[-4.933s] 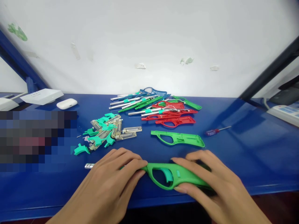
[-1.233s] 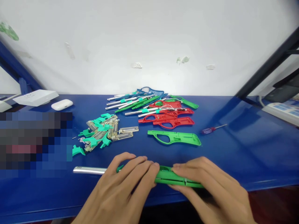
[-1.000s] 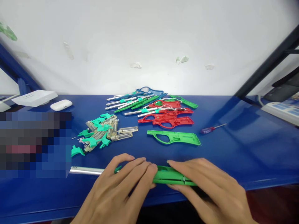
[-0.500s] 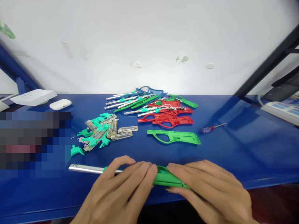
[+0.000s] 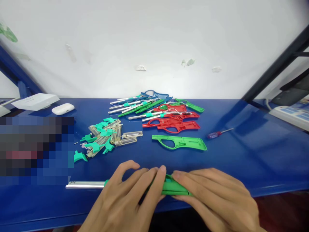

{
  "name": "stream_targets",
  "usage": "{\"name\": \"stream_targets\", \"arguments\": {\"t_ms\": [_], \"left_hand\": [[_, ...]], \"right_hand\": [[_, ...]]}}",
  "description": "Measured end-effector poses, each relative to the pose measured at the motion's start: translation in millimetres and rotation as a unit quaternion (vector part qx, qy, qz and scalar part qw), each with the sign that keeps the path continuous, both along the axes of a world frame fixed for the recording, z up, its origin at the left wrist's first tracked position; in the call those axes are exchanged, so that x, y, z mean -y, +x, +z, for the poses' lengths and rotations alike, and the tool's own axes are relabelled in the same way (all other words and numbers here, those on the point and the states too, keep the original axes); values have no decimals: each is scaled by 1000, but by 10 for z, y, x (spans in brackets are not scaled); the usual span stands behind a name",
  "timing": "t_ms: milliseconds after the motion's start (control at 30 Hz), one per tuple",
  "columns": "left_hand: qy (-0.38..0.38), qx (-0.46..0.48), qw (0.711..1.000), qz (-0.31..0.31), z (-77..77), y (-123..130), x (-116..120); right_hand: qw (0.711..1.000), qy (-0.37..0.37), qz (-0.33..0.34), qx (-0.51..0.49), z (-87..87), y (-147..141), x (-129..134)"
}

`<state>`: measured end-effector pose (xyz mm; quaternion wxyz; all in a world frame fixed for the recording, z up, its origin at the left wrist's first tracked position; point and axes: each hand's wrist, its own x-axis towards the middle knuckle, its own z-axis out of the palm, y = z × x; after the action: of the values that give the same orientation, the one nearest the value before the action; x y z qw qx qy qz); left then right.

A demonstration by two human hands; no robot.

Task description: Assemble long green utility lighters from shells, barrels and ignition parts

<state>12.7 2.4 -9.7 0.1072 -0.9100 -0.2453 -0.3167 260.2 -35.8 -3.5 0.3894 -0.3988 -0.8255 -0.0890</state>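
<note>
A green lighter body (image 5: pixel 175 188) with a silver metal tube (image 5: pixel 85 185) lies level near the table's front edge, gripped from both sides. My left hand (image 5: pixel 130 196) is wrapped over its middle, where tube and body meet, and hides that part. My right hand (image 5: pixel 214 193) pinches the right end of the body between thumb and fingers. Beyond the hands, a loose green half shell (image 5: pixel 181 142) rests on the table. To the left is a pile of clear fuel cartridges (image 5: pixel 129 141) and turquoise triggers (image 5: pixel 96 147).
Red shells (image 5: pixel 178 125), metal tubes and blue shells (image 5: pixel 159 95) are heaped at the back of the blue table (image 5: pixel 241 154). A screwdriver (image 5: pixel 218 133) lies right. A white case (image 5: pixel 63 109) and white box (image 5: pixel 36 101) stand left; a power strip (image 5: pixel 291 116) is far right.
The tube's free end has shifted slightly left and down, so the held lighter lies more level. My left index finger has risen a little. Both hands keep their hold.
</note>
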Motion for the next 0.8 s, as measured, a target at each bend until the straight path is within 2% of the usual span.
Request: {"name": "stream_targets", "arguments": {"t_ms": [333,600,800], "left_hand": [[-19,52,998,-38,50,0,-59],[10,27,999,-29,-27,-34,-47],[-3,2,1000,-31,-6,-48,-40]], "right_hand": [[1000,-3,-21,12,-81,1,37],[999,-21,-28,37,-207,42,44],[998,-49,-36,4,-269,3,74]]}}
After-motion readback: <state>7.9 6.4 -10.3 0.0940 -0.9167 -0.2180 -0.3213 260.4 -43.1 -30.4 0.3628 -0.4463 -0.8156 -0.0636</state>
